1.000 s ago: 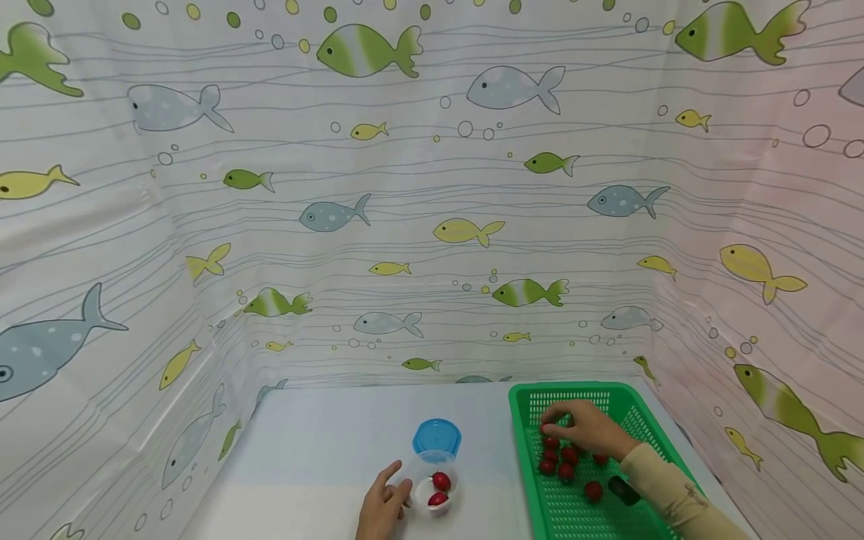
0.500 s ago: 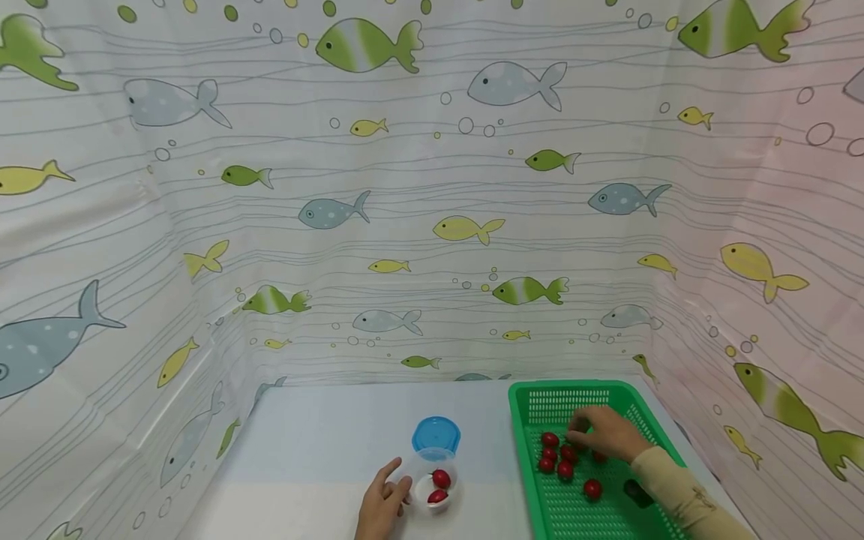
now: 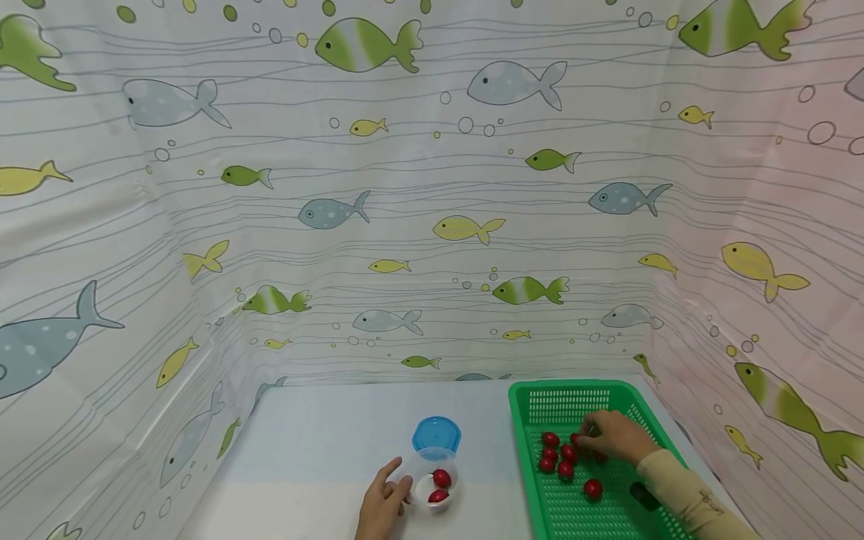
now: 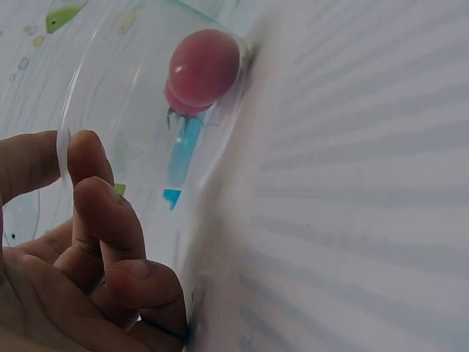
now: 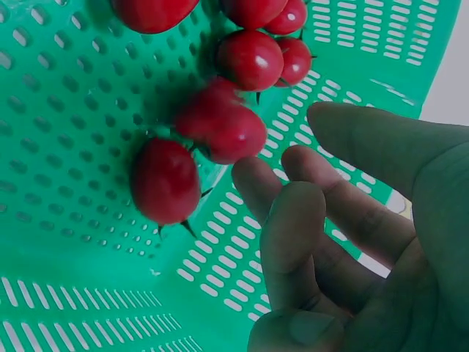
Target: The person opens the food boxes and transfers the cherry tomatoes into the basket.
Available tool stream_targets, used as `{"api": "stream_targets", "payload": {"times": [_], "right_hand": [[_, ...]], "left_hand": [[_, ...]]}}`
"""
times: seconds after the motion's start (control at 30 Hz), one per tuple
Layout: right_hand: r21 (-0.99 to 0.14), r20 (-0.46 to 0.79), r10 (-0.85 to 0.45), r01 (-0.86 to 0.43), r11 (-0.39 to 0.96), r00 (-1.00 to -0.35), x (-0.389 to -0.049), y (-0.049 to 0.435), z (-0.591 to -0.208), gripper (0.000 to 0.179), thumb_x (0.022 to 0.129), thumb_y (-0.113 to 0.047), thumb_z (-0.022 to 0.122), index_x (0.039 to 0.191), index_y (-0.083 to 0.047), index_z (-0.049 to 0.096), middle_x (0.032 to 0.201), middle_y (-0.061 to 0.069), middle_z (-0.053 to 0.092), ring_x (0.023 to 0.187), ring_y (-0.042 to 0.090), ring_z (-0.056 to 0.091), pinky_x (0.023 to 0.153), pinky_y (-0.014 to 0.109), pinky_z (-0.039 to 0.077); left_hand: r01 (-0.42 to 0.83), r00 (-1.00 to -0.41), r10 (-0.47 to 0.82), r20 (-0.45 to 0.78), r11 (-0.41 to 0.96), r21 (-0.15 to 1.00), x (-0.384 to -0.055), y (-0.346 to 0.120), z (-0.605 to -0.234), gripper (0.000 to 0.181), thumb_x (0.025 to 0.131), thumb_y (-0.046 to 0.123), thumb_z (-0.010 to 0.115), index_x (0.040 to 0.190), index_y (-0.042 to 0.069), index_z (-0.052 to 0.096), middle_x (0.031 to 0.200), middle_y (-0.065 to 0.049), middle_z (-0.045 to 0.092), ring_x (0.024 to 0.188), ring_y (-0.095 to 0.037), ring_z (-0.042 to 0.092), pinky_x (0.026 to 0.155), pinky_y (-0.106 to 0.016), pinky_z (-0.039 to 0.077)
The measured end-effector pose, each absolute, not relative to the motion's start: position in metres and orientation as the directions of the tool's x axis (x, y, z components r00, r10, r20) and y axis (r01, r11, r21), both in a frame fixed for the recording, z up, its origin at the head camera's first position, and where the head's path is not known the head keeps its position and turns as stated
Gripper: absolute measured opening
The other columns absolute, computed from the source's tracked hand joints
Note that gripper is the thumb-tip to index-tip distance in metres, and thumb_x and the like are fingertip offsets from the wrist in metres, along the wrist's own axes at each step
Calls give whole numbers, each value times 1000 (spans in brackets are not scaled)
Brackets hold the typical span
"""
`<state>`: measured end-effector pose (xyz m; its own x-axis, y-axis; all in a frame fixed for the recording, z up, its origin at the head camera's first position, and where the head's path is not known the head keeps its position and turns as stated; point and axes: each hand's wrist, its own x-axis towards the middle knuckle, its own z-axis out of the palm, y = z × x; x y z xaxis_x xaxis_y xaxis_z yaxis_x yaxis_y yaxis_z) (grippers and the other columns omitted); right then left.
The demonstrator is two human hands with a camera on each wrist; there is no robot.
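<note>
In the head view, my left hand is beside a clear plastic tub holding two red cherry tomatoes. The left wrist view shows thumb and forefinger pinching the tub's rim. My right hand reaches into the green basket, where several cherry tomatoes lie. In the right wrist view, its fingers are loosely bent with nothing between them. One fingertip is right at a blurred tomato, and another tomato lies close by.
A blue lid lies just behind the tub on the white table. The perforated basket's walls rise around the right hand. Curtain-like sheets printed with fish enclose the table at the back and both sides.
My right hand has moved from the basket's left side toward the right, over other tomatoes. The left hand and tub have stayed in place.
</note>
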<state>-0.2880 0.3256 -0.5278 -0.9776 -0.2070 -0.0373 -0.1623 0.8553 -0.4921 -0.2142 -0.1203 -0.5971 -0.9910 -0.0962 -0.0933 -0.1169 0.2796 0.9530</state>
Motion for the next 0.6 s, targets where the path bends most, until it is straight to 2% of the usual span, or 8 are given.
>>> {"api": "stream_targets", "payload": {"times": [0.3, 0.43, 0.6], "right_hand": [[-504, -54, -191, -139, 852, -980, -288, 324, -525, 12, 86, -23, 81, 86, -15, 72, 85, -3, 70, 72, 13, 61, 62, 37, 51], [-500, -56, -192, -139, 855, -980, -289, 321, -523, 10, 88, -22, 79, 90, -15, 73, 88, -5, 70, 77, 12, 62, 71, 41, 52], [-498, -12, -198, -166, 851, -980, -289, 315, -519, 15, 89, -24, 78, 98, -13, 74, 92, -5, 70, 85, 15, 65, 81, 50, 53]], "left_hand": [[-117, -991, -94, -94, 275, 954, -214, -121, -597, 67, 100, 37, 66, 145, -7, 44, 72, -2, 62, 64, -17, 53, 62, -30, 44], [-117, -991, -97, -93, 272, 955, -214, -121, -598, 66, 100, 36, 66, 145, -7, 45, 72, -2, 62, 64, -17, 53, 62, -30, 44], [-126, -990, -100, -102, 277, 953, -215, -121, -599, 68, 99, 39, 65, 146, -6, 45, 71, -1, 62, 63, -17, 52, 61, -31, 44]]}}
